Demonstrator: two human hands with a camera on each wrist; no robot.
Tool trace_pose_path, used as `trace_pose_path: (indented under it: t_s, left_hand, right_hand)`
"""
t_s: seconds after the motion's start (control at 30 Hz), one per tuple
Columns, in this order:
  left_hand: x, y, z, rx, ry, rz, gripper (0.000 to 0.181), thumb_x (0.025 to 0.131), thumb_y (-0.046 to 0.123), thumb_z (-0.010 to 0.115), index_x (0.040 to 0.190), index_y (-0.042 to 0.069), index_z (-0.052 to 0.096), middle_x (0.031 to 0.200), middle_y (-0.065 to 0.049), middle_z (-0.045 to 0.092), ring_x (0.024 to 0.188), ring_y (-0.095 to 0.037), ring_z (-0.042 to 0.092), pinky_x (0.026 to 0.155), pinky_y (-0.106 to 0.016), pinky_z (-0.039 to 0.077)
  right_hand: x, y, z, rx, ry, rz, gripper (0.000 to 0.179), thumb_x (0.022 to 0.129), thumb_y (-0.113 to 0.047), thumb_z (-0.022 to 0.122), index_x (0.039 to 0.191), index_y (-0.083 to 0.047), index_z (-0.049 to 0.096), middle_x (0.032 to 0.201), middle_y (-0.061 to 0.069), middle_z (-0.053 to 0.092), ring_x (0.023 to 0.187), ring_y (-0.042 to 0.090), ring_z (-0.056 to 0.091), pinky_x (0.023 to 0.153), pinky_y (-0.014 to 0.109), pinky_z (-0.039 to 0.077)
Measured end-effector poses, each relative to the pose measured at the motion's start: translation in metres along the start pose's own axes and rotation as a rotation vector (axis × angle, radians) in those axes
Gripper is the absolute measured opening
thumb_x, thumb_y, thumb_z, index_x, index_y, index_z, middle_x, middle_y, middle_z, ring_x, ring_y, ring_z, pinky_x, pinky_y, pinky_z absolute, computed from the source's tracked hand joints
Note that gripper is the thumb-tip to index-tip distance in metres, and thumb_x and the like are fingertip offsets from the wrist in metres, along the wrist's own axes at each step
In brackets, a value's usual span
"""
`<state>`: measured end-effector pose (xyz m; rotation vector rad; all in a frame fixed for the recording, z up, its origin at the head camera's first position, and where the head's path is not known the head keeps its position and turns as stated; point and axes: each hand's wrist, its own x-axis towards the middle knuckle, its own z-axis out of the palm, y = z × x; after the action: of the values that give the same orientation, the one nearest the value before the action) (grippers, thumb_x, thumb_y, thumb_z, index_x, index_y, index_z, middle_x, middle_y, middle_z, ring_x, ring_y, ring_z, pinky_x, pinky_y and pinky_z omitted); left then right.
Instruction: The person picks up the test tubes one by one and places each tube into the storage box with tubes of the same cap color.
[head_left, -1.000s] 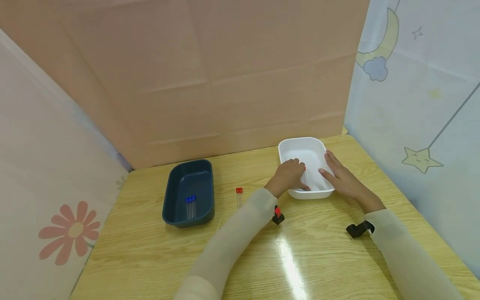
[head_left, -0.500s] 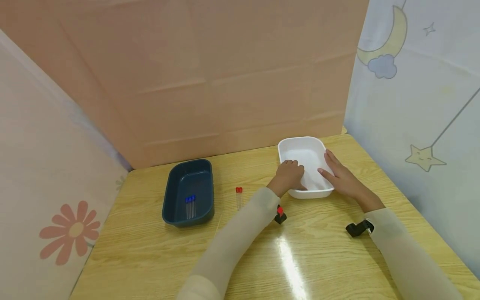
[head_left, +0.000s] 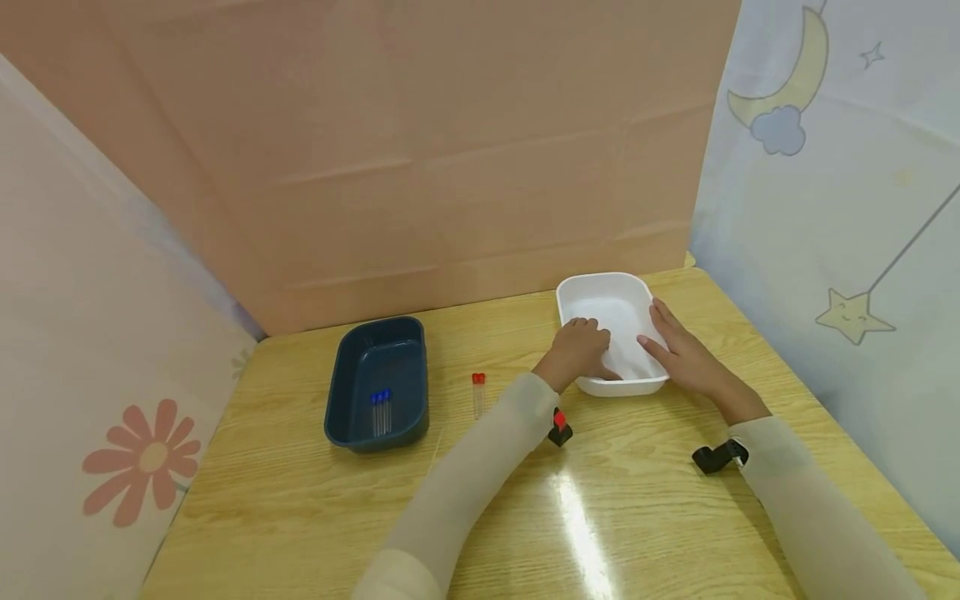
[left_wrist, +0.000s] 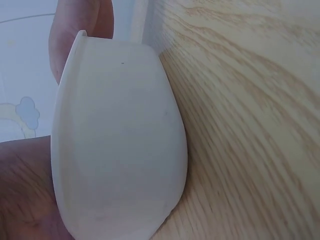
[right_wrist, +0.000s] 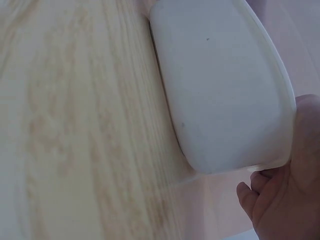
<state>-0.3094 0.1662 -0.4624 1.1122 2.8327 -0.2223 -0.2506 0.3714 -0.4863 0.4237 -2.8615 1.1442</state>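
A white tray (head_left: 600, 287) stands at the back right of the wooden table (head_left: 630, 525). My left hand (head_left: 581, 346) reaches over its near left rim with fingers curled down inside; what they hold is hidden. My right hand (head_left: 678, 350) holds the tray's right wall, thumb inside and fingers along the outside. The left wrist view shows the white tray's outer wall (left_wrist: 120, 145) against my palm. In the right wrist view the white tray (right_wrist: 225, 85) sits on the wood, my right hand (right_wrist: 285, 195) at its rim. A clear tube with a red cap (head_left: 477, 393) lies on the table left of my left forearm.
A dark blue tray (head_left: 360, 354) sits at the back left with three blue-capped tubes (head_left: 381, 410) in it. Cardboard walls close off the back and left, and a patterned sheet hangs on the right. Black wrist mounts (head_left: 718, 457) sit on my forearms.
A red cap showed beside my left fingertips in the white tray a second ago; it is now out of sight. The left hand drew slightly back. My right hand has stayed put.
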Motion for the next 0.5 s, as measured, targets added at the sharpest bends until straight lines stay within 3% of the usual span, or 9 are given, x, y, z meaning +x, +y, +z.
trace_pose_path:
  t_s: [0.07,0.3,0.5]
  left_hand:
    - [-0.001,-0.001,0.001,-0.012,0.023,0.007,0.065,0.082,0.076,0.065,0.119,0.023,0.065,0.116,0.006,0.060,0.118,-0.015,0.053,0.114,-0.029,0.031]
    - [-0.014,-0.010,-0.002,0.012,0.184,0.035,0.090,0.086,0.078,0.057,0.153,0.019,0.046,0.140,-0.002,0.055,0.135,-0.019,0.047,0.119,-0.033,0.027]
    - [-0.040,-0.027,-0.008,-0.026,0.279,0.029,0.092,0.086,0.075,0.060,0.157,0.018,0.041,0.147,-0.005,0.051,0.139,-0.022,0.043,0.119,-0.037,0.029]
  right_hand:
    - [0.001,0.002,0.000,-0.001,-0.010,0.005,0.075,0.110,-0.034,0.044,0.159,0.004,0.003,0.168,0.019,-0.010,0.153,0.044,-0.003,0.118,0.065,0.006]
    - [-0.001,0.002,0.000,-0.001,-0.009,0.005,0.076,0.109,-0.035,0.046,0.159,0.006,0.004,0.168,0.018,-0.010,0.153,0.044,-0.003,0.118,0.066,0.006]
    - [-0.001,0.002,-0.001,-0.012,-0.018,0.016,0.078,0.110,-0.037,0.044,0.159,0.004,0.001,0.168,0.018,-0.011,0.153,0.045,-0.004,0.118,0.066,0.004]
